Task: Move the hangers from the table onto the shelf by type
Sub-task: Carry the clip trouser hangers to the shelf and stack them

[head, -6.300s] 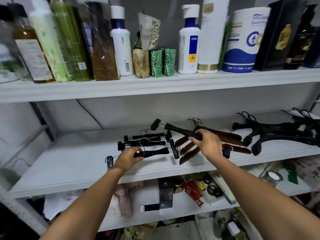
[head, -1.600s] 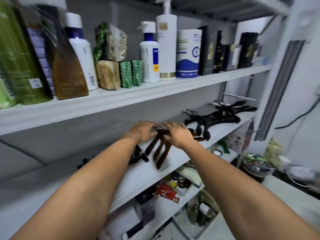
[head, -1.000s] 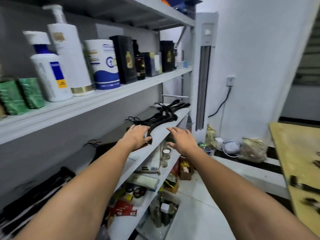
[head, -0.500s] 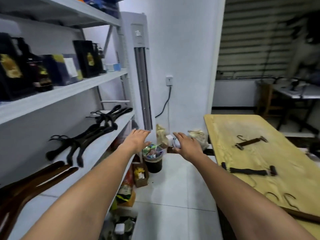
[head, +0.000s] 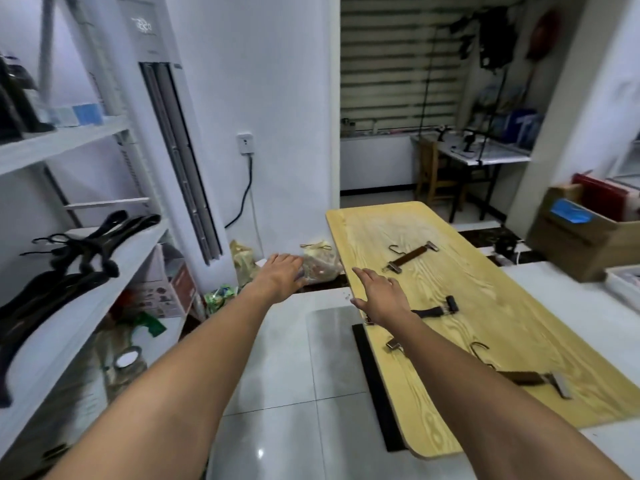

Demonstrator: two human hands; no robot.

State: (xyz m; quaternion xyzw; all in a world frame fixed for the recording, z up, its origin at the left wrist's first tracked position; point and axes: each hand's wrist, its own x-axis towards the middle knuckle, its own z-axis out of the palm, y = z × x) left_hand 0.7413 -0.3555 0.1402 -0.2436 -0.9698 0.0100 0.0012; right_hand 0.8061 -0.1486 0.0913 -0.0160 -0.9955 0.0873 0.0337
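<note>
Several clip hangers [head: 410,258] on table [head: 485,289] | left hand [head: 282,275], right hand [head: 381,296] fingers apart, empty | air conditioner display [head: 140,25] blurred

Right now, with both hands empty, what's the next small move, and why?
Probably lower the right hand onto the black clip hanger just beyond it on the table and grip it. It and the left hand are open, empty, and that hanger lies nearest; a far brown hanger and a near brown hanger also wait there.
</note>
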